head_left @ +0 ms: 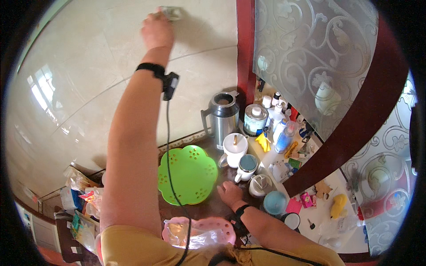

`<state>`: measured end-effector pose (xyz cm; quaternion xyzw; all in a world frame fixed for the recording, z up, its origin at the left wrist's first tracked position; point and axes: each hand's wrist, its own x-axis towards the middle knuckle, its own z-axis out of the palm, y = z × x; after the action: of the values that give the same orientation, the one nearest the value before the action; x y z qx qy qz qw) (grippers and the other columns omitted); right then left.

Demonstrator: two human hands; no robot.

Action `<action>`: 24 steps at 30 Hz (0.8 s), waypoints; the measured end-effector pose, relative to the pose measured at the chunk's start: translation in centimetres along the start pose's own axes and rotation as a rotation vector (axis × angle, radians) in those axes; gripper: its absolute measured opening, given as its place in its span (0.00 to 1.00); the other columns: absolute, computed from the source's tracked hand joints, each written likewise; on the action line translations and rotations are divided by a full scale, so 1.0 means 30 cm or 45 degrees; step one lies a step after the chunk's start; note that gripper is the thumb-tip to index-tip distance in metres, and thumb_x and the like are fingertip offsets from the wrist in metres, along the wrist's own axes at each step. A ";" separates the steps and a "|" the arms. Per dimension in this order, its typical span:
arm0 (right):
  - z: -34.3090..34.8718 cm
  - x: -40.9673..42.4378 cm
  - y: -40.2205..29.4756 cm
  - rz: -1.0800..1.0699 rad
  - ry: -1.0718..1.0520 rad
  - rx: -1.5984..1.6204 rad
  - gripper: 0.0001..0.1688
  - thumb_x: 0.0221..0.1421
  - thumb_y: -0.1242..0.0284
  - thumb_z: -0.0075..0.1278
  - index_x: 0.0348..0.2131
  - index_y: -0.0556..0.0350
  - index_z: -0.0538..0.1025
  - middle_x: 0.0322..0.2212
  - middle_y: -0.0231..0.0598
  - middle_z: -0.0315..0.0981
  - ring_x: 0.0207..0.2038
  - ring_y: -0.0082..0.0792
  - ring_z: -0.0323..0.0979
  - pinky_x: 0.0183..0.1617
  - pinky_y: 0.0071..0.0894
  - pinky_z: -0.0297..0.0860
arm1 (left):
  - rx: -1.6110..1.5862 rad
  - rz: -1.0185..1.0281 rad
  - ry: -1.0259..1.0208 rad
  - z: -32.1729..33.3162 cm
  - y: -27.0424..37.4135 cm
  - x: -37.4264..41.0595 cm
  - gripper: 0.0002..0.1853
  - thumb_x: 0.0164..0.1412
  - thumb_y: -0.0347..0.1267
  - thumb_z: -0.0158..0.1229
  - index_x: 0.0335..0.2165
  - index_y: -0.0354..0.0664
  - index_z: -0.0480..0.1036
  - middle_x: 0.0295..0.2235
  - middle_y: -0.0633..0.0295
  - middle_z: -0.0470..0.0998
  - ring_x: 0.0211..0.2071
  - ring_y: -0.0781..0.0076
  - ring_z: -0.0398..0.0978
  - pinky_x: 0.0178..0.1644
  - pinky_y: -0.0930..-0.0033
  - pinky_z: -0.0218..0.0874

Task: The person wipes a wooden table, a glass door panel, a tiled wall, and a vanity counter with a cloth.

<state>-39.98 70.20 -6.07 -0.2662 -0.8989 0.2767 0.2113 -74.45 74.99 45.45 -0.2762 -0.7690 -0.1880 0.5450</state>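
My left hand point(157, 29) is raised high against the tiled wall point(203, 30), its fingers on a small pale crumpled cloth point(172, 13) pressed to the tiles. Below and to the right, my right hand point(230, 194) rests on the dark tabletop with fingers curled; nothing shows in it. It lies just right of a green scalloped plastic tray point(188, 174) and below a white lidded mug point(246, 166). A pink tray point(199, 229) holding plastic-wrapped packets sits close to my body.
A steel thermos jug point(224, 119) stands by the wall, with a white lidded cup point(235, 149) before it. Bottles and a tin point(255, 121) crowd the shelf behind a dark red curved frame point(346, 116) with patterned glass. Bagged items lie at left. A black cable point(169, 133) hangs from my wrist.
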 end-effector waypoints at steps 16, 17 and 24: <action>-0.005 0.008 -0.007 -0.020 0.035 -0.016 0.21 0.57 0.54 0.52 0.26 0.54 0.73 0.30 0.49 0.75 0.34 0.57 0.74 0.36 0.57 0.69 | -0.441 0.174 -0.039 0.013 -0.097 -0.365 0.29 0.56 0.22 0.51 0.56 0.54 0.68 0.48 0.51 0.71 0.47 0.48 0.72 0.51 0.52 0.68; 0.000 0.007 -0.005 -0.020 0.049 -0.009 0.21 0.57 0.54 0.52 0.26 0.54 0.73 0.30 0.49 0.75 0.34 0.58 0.74 0.36 0.58 0.69 | -0.489 0.097 0.061 -0.026 -0.159 -0.322 0.28 0.55 0.21 0.53 0.55 0.53 0.71 0.48 0.51 0.72 0.48 0.49 0.72 0.52 0.53 0.68; 0.020 -0.007 -0.014 -0.025 0.059 0.002 0.21 0.57 0.55 0.52 0.26 0.53 0.72 0.29 0.48 0.73 0.33 0.57 0.73 0.35 0.56 0.68 | 0.110 0.574 0.161 -0.062 -0.281 -0.258 0.21 0.65 0.28 0.48 0.56 0.43 0.69 0.60 0.63 0.66 0.58 0.52 0.66 0.58 0.58 0.64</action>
<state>-40.28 69.54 -6.33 -0.2637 -0.8960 0.2690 0.2350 -76.44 65.64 38.90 -0.4051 -0.6595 -0.0454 0.6315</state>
